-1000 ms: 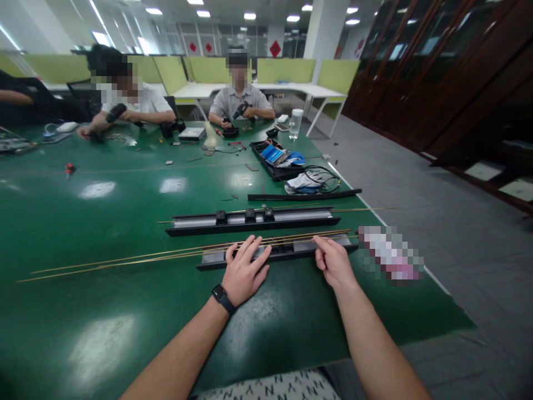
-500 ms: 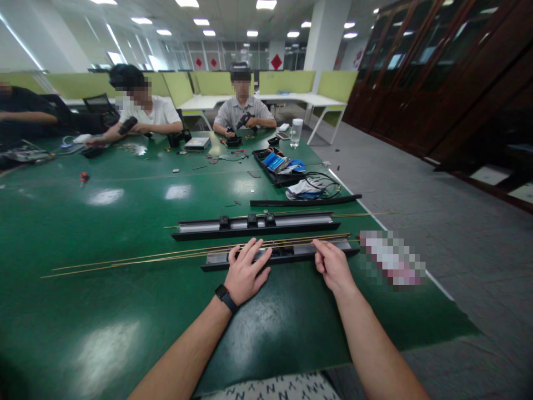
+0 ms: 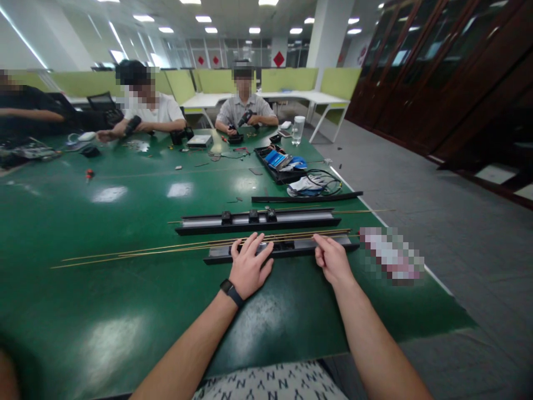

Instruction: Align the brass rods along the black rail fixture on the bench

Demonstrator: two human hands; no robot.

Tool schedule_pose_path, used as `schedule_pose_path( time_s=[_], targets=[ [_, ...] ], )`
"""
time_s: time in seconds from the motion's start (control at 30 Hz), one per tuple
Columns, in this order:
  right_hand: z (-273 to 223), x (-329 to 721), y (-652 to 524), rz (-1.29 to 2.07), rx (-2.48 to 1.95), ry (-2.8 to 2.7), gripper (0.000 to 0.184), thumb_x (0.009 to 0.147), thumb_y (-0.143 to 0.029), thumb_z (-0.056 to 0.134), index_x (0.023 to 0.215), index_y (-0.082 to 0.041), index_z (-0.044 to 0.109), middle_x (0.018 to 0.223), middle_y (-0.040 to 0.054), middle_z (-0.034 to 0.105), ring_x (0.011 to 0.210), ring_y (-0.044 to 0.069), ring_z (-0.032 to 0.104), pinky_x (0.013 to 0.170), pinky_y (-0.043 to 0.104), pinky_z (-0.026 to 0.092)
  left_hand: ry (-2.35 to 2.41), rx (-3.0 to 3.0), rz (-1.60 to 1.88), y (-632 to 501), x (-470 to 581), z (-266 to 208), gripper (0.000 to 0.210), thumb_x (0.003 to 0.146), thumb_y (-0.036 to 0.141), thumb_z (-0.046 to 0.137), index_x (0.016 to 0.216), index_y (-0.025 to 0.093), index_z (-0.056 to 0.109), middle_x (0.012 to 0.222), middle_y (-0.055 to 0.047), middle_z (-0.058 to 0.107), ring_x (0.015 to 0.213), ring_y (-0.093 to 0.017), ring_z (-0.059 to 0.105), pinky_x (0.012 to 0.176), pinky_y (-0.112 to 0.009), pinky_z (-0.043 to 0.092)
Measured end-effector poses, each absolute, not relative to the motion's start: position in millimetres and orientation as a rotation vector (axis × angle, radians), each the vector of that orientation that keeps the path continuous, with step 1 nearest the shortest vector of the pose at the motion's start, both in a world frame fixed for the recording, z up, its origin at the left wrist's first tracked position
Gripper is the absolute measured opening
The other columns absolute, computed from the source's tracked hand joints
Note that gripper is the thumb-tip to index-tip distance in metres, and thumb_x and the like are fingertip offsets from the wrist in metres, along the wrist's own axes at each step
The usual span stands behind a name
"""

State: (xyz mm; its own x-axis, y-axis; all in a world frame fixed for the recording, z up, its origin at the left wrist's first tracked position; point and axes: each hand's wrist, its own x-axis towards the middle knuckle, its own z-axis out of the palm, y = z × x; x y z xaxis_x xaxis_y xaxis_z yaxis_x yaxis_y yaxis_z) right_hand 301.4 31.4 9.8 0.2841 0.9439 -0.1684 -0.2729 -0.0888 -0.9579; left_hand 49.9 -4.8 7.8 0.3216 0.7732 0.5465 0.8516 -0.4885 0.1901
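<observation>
My left hand (image 3: 251, 268), a dark watch on its wrist, lies with fingers spread over several long thin brass rods (image 3: 141, 253) and the near black channel (image 3: 220, 254). My right hand (image 3: 332, 259) is closed near the channel's right part, its index fingertip at the rods in what looks like a pinch; the exact contact is too small to see. The rods run along the channel and reach far out past its left end. Dark pieces inside the channel are partly hidden by my left hand. Behind it lies a second black channel (image 3: 291, 218) with three black blocks on it.
A black strip (image 3: 308, 197) lies behind the channels. Farther back are a black tray (image 3: 278, 173) with blue items, gloves with cables (image 3: 314, 183) and a clear cup (image 3: 297, 130). A pixelated item (image 3: 391, 253) lies right. Co-workers (image 3: 245, 108) sit across the green table (image 3: 137, 311).
The view has shifted slightly. My two hands keep nearly the same pose at the rods. Across the table, the co-worker in white has lifted a hand a little away from a dark item.
</observation>
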Motion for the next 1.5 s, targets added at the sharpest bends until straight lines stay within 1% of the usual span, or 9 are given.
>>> schedule_pose_path(
  time_s=[0.23, 0.47, 0.63, 1.0, 1.37, 1.5],
  targets=[
    [8, 303, 32, 1.196, -1.236, -0.702, 0.036, 0.071, -0.044, 0.085, 0.080, -0.017, 0.064, 0.043, -0.0046, 0.053, 0.029, 0.006, 0.037, 0.029, 0.018, 0.021, -1.580, -2.358, -1.009, -2, 60, 3, 0.027, 0.093, 0.036, 0.062, 0.119, 0.032, 0.069, 0.140, -0.008, 0.062, 0.137, -0.029, 0.050, 0.114, -0.056, 0.023],
    [10, 303, 31, 1.200, -1.251, -0.686, 0.034, 0.071, -0.043, 0.084, 0.081, -0.017, 0.064, 0.043, -0.0057, 0.051, 0.029, 0.005, 0.035, 0.029, 0.017, 0.021, -1.536, -2.400, -1.020, -3, 54, -5, 0.035, 0.093, 0.034, 0.062, 0.128, 0.033, 0.065, 0.146, -0.008, 0.058, 0.141, -0.029, 0.047, 0.117, -0.056, 0.020],
    [12, 302, 30, 1.203, -1.268, -0.668, 0.033, 0.073, -0.042, 0.084, 0.081, -0.016, 0.065, 0.043, -0.0053, 0.051, 0.030, 0.005, 0.035, 0.029, 0.018, 0.020, -1.535, -2.416, -1.032, -3, 52, -4, 0.038, 0.092, 0.034, 0.064, 0.130, 0.033, 0.064, 0.146, -0.008, 0.057, 0.142, -0.030, 0.046, 0.118, -0.056, 0.019],
    [10, 303, 30, 1.184, -1.283, -0.682, 0.033, 0.073, -0.043, 0.084, 0.080, -0.017, 0.065, 0.041, -0.0060, 0.049, 0.030, 0.005, 0.033, 0.029, 0.018, 0.019, -1.540, -2.436, -1.017, -4, 52, -4, 0.037, 0.092, 0.033, 0.064, 0.129, 0.034, 0.065, 0.147, -0.008, 0.057, 0.143, -0.030, 0.045, 0.119, -0.056, 0.018],
    [9, 304, 30, 1.175, -1.285, -0.691, 0.031, 0.075, -0.041, 0.084, 0.082, -0.016, 0.068, 0.043, -0.0055, 0.049, 0.031, 0.005, 0.035, 0.030, 0.017, 0.021, -1.536, -2.440, -1.012, -4, 52, -3, 0.038, 0.092, 0.032, 0.064, 0.130, 0.034, 0.064, 0.148, -0.008, 0.056, 0.144, -0.031, 0.044, 0.119, -0.057, 0.018],
    [9, 304, 30, 1.172, -1.293, -0.689, 0.033, 0.075, -0.043, 0.084, 0.081, -0.015, 0.067, 0.043, -0.0053, 0.049, 0.032, 0.005, 0.035, 0.029, 0.017, 0.021, -1.534, -2.438, -1.015, -4, 52, -2, 0.038, 0.092, 0.032, 0.064, 0.129, 0.033, 0.065, 0.148, -0.008, 0.056, 0.145, -0.031, 0.043, 0.119, -0.057, 0.018]
  ],
)
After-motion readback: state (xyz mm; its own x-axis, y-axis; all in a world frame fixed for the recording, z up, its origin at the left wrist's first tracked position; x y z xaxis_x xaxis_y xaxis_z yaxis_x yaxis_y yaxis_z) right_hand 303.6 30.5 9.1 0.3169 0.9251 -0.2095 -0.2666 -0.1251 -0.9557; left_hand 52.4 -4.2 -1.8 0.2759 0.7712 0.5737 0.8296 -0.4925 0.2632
